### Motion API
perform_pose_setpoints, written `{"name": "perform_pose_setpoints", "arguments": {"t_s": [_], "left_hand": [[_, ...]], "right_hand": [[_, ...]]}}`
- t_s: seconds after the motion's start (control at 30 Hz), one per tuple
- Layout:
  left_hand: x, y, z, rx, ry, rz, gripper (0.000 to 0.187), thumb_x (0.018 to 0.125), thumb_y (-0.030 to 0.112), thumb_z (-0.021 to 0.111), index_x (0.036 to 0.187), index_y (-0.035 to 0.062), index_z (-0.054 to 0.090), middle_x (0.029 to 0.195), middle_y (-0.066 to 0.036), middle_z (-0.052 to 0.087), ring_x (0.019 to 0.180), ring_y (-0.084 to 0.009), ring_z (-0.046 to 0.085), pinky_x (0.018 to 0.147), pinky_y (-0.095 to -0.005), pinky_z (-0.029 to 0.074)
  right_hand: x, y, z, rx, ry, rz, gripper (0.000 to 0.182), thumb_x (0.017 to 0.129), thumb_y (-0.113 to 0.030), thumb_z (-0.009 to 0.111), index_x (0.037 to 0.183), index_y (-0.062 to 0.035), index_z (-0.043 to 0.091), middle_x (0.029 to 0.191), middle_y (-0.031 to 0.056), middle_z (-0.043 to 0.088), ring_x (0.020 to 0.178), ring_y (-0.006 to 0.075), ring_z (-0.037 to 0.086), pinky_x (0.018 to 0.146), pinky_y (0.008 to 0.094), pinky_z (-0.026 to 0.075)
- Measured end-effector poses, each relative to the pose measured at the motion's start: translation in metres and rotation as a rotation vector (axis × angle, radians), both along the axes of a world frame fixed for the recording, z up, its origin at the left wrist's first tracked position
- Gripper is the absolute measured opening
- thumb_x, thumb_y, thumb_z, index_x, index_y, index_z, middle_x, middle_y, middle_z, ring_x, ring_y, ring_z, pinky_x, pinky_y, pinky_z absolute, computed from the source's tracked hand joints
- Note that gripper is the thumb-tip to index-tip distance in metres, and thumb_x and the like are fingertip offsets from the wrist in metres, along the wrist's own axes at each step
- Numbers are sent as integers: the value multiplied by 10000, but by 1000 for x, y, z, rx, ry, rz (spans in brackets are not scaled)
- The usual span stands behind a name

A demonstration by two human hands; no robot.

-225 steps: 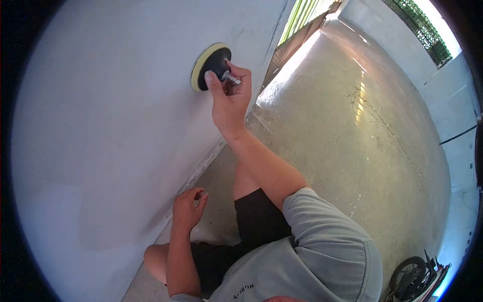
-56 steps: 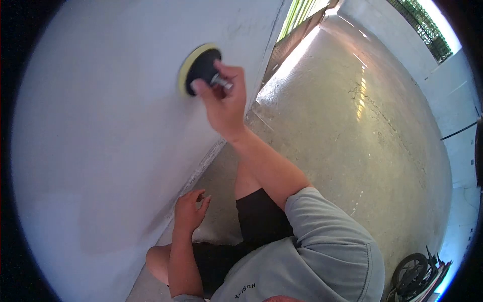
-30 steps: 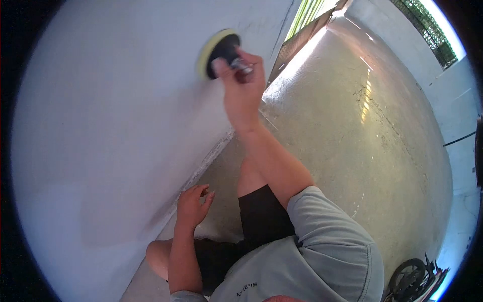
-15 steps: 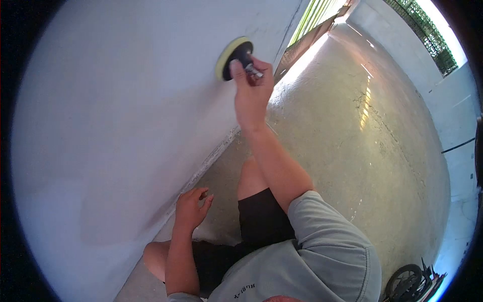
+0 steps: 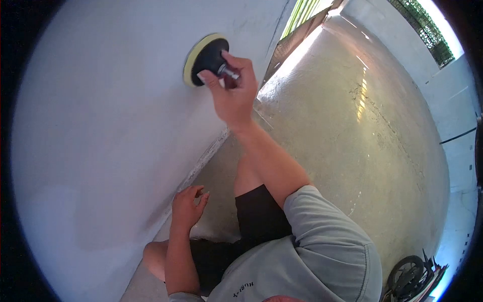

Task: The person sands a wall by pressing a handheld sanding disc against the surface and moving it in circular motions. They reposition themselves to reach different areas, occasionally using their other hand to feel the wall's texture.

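Right grip (image 5: 234, 98) is clamped on the yellow-edged disc (image 5: 205, 61), holding it around the metal stem (image 5: 229, 72); disc sits against the white wall (image 5: 110, 121). Left grip (image 5: 186, 207) hangs near the wall's foot, thumb and fingertips apart.

Inside the right hand's (image 5: 235, 100) grip, the stem (image 5: 230, 73) shines like bare metal; the disc (image 5: 208, 59) around it looks like matt black plastic or rubber, its rim (image 5: 189, 65) like yellow foam. Beyond the grip, the wall (image 5: 110, 121) is smooth and matt, like paint; below, its foot (image 5: 205, 158) looks rough and flaky. Right of the grip, the floor (image 5: 332, 141) resembles concrete, with a glossy sheen. Well below the grip, shirt (image 5: 327, 229) and shorts (image 5: 262, 214) are matt cloth.
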State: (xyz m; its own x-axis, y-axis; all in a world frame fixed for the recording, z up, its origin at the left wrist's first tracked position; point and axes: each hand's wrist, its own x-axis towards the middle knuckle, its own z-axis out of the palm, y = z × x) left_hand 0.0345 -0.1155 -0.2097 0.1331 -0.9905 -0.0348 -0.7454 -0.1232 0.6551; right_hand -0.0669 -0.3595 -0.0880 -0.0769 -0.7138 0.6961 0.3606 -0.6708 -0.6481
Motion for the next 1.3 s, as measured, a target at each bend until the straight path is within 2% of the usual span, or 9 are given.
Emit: {"name": "perform_pose_setpoints", "arguments": {"t_s": [0.07, 0.1, 0.2, 0.33, 0.5, 0.73, 0.87, 1.03, 1.3], "left_hand": [[0, 0, 1, -7, -14, -1, 254, 856, 245, 699, 1041, 76, 659, 912, -86, 690, 853, -261, 669, 815, -394, 472], [0, 1, -1, -9, 8, 9, 255, 857, 247, 698, 1041, 76, 659, 911, -84, 690, 853, -258, 668, 815, -394, 471], [2, 2, 1, 8, 19, 8, 265, 863, 243, 693, 1050, 58, 663, 923, -103, 690, 862, -268, 669, 817, -394, 488], [2, -1, -5, 4, -1, 4, 244, 849, 239, 705, 1030, 82, 660, 886, -78, 685, 831, -256, 664, 794, -400, 474], [0, 2, -5, -20, 16, -5, 252, 843, 228, 714, 1040, 83, 654, 891, -69, 681, 840, -250, 659, 803, -401, 469], [-1, -3, 3, 9, -2, -24, 273, 872, 240, 690, 1067, 52, 662, 919, -121, 694, 857, -267, 674, 805, -395, 503], [1, 0, 3, 21, -7, -10, 262, 878, 241, 684, 1065, 59, 663, 908, -109, 694, 855, -264, 672, 809, -395, 499], [1, 0, -3, -3, -17, -24, 253, 867, 256, 691, 1046, 80, 659, 889, -76, 681, 854, -246, 659, 794, -381, 470], [2, 0, 0, 19, -23, -21, 264, 865, 237, 694, 1066, 70, 658, 896, -87, 685, 839, -255, 663, 816, -387, 477]], "right_hand": [[-14, -25, -3, 76, 169, -233, 330, 886, -96, 721, 1125, -13, 510, 943, 57, 605, 775, 77, 572, 667, 201, 476], [-12, -35, -5, 181, -65, -138, 329, 875, -96, 735, 1102, -11, 513, 903, 50, 601, 753, 72, 559, 654, 199, 470], [-13, -40, -21, 314, -16, -182, 330, 865, -92, 744, 1087, -11, 514, 887, 54, 606, 756, 72, 559, 652, 201, 472], [-1, 0, -2, 32, 106, -76, 312, 861, -98, 752, 1047, -14, 516, 911, 41, 608, 809, 72, 564, 655, 203, 472], [-12, -42, -14, 295, -162, -137, 392, 809, -177, 815, 1003, -8, 519, 830, 16, 592, 715, 58, 536, 597, 190, 451], [-5, -13, -6, 139, 51, -50, 357, 839, -102, 776, 1077, -26, 520, 955, 28, 576, 745, 55, 534, 648, 192, 458], [-9, -29, -4, 351, -100, -109, 329, 840, -100, 776, 1042, -34, 525, 959, 27, 576, 731, 48, 522, 640, 186, 437], [3, 5, -1, 80, 32, -59, 338, 840, -158, 785, 986, -35, 506, 827, 11, 569, 711, 47, 517, 613, 187, 441], [4, -12, -7, 260, -107, -67, 370, 820, -141, 802, 988, -39, 488, 869, 3, 566, 750, 40, 522, 616, 197, 455]]}}
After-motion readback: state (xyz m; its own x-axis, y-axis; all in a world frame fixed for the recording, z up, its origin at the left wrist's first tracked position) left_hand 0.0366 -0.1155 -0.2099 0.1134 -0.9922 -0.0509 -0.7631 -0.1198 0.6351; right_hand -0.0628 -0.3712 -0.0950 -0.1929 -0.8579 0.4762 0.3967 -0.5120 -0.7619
